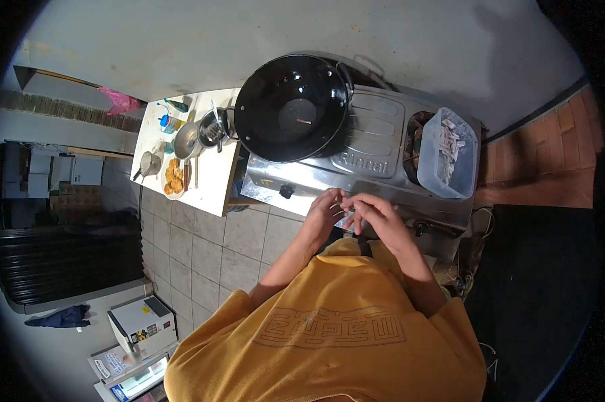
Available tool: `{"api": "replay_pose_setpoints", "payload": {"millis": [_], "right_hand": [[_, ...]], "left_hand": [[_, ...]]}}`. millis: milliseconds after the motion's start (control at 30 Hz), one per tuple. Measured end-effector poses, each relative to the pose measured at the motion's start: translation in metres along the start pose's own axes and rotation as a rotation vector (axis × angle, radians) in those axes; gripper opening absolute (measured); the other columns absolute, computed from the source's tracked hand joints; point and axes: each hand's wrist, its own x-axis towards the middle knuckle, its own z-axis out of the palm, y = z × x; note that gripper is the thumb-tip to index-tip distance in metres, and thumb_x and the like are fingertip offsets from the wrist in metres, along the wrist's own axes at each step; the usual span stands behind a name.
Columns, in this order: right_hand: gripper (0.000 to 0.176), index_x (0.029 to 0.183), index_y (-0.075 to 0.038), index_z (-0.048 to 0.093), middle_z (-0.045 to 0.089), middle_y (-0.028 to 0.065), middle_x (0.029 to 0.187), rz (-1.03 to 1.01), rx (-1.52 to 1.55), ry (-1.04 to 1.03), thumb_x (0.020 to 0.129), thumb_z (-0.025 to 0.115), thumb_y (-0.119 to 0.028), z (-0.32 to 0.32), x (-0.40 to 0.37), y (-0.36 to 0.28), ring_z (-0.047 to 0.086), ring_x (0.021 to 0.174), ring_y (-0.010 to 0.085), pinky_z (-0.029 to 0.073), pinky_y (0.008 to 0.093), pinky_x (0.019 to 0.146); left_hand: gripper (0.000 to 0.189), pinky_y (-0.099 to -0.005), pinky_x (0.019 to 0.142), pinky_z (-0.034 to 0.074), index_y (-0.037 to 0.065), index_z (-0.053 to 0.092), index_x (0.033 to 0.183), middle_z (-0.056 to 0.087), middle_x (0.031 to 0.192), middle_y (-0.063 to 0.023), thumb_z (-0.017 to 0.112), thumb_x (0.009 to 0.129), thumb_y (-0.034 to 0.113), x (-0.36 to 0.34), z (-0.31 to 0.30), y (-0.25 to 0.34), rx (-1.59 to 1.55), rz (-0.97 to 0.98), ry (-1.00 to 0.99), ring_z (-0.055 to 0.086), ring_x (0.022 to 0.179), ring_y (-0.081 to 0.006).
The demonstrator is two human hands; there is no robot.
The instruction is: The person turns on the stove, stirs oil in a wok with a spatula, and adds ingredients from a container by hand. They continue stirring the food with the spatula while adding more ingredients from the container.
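Note:
My left hand (324, 211) and my right hand (376, 213) meet in front of the steel gas stove (373, 127), their fingertips close together. The fingers of both are loosely bent and partly apart, and no object shows between them. Beyond my left hand, a large black wok (269, 100) stands on the left burner with a small light mark or piece at its bottom. On the right burner sits a clear plastic tub (463, 164) holding pale strips or scraps.
Left of the stove, a white table (208, 191) bears a plate of fried food (174, 179), a metal bowl (187, 139), a strainer (149, 164) and bottles. A stove knob (286, 191) faces me. Cables hang at the stove's right. A white appliance (141, 321) stands at the lower left.

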Motion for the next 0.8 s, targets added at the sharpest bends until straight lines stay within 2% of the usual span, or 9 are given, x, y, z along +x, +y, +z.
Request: {"api": "replay_pose_setpoints", "payload": {"millis": [167,367,433,467,567,633,667,733,800], "right_hand": [[0.026,0.095,0.002,0.067,0.065,0.0032,0.076,0.103,-0.255,-0.046,0.101,0.052,-0.019,-0.001,0.001,0.005,0.056,0.062,0.0064,0.045,0.0225,0.058],[0.024,0.095,0.002,0.065,0.065,0.0029,0.077,-0.119,-0.171,-0.002,0.1,0.052,-0.017,0.013,0.015,0.03,0.058,0.062,0.0071,0.045,0.0242,0.056],[0.019,0.099,0.001,0.064,0.064,0.0036,0.08,0.088,-0.306,-0.097,0.1,0.05,-0.011,0.014,0.014,0.021,0.061,0.066,0.0084,0.047,0.0245,0.061],[0.019,0.099,0.001,0.064,0.064,0.0036,0.08,0.089,-0.306,-0.091,0.1,0.05,-0.011,0.015,0.015,0.022,0.061,0.066,0.0084,0.047,0.0245,0.061],[0.016,0.105,0.0,0.063,0.067,0.0058,0.088,0.192,-0.285,-0.115,0.099,0.05,-0.008,0.024,0.021,0.032,0.063,0.076,0.0103,0.049,0.0264,0.073],[0.022,0.115,-0.001,0.06,0.066,0.0105,0.11,-0.136,-0.292,0.05,0.095,0.057,-0.01,0.041,0.027,0.044,0.066,0.087,0.0147,0.05,0.0296,0.083],[0.022,0.115,-0.001,0.06,0.066,0.0105,0.11,-0.141,-0.296,0.057,0.095,0.057,-0.01,0.049,0.027,0.046,0.066,0.087,0.0147,0.05,0.0296,0.083],[0.038,0.126,-0.003,0.055,0.05,0.0154,0.137,-0.271,-0.754,0.17,0.09,0.064,-0.014,0.074,0.027,0.039,0.061,0.109,0.0261,0.047,0.0393,0.096],[0.045,0.13,-0.004,0.053,0.043,0.0164,0.143,-0.328,-0.956,0.178,0.088,0.066,-0.016,0.095,0.03,0.057,0.054,0.119,0.0312,0.043,0.0431,0.101]], "left_hand": [[0.035,-0.032,0.085,0.045,0.006,0.059,0.112,0.061,0.102,-0.0035,0.043,0.102,0.036,-0.008,0.004,0.002,0.163,-0.02,-0.095,0.057,0.093,-0.0152],[0.029,-0.0294,0.083,0.046,0.006,0.059,0.11,0.06,0.098,-0.0026,0.045,0.103,0.031,-0.019,-0.01,0.004,0.18,-0.014,-0.059,0.058,0.088,-0.0124],[0.027,-0.029,0.082,0.046,0.007,0.059,0.109,0.06,0.097,-0.0024,0.047,0.103,0.03,-0.017,-0.023,0.001,0.171,-0.014,-0.053,0.057,0.087,-0.0116],[0.025,-0.029,0.082,0.046,0.007,0.059,0.108,0.06,0.095,-0.0017,0.048,0.102,0.029,-0.017,-0.03,0.0,0.154,-0.015,-0.079,0.057,0.086,-0.0115],[0.022,-0.029,0.085,0.046,0.007,0.056,0.112,0.06,0.099,-0.0031,0.049,0.101,0.026,-0.02,-0.044,0.003,0.186,0.018,-0.111,0.058,0.09,-0.0123],[0.024,-0.0289,0.088,0.045,0.006,0.054,0.116,0.06,0.103,-0.0053,0.049,0.101,0.024,-0.024,-0.043,0.015,0.237,0.054,-0.118,0.057,0.095,-0.0132],[0.028,-0.0313,0.091,0.045,0.007,0.052,0.122,0.059,0.111,-0.0074,0.048,0.102,0.027,-0.027,-0.042,0.021,0.113,0.018,-0.068,0.057,0.102,-0.0154],[0.044,-0.0384,0.102,0.043,0.007,0.045,0.136,0.052,0.134,-0.0117,0.044,0.103,0.036,-0.029,-0.053,0.031,-0.124,-0.082,-0.05,0.052,0.122,-0.0228],[0.048,-0.0393,0.102,0.043,0.007,0.044,0.137,0.052,0.135,-0.0115,0.043,0.103,0.04,-0.039,-0.058,0.047,-0.15,-0.14,-0.081,0.052,0.122,-0.0237]]}}
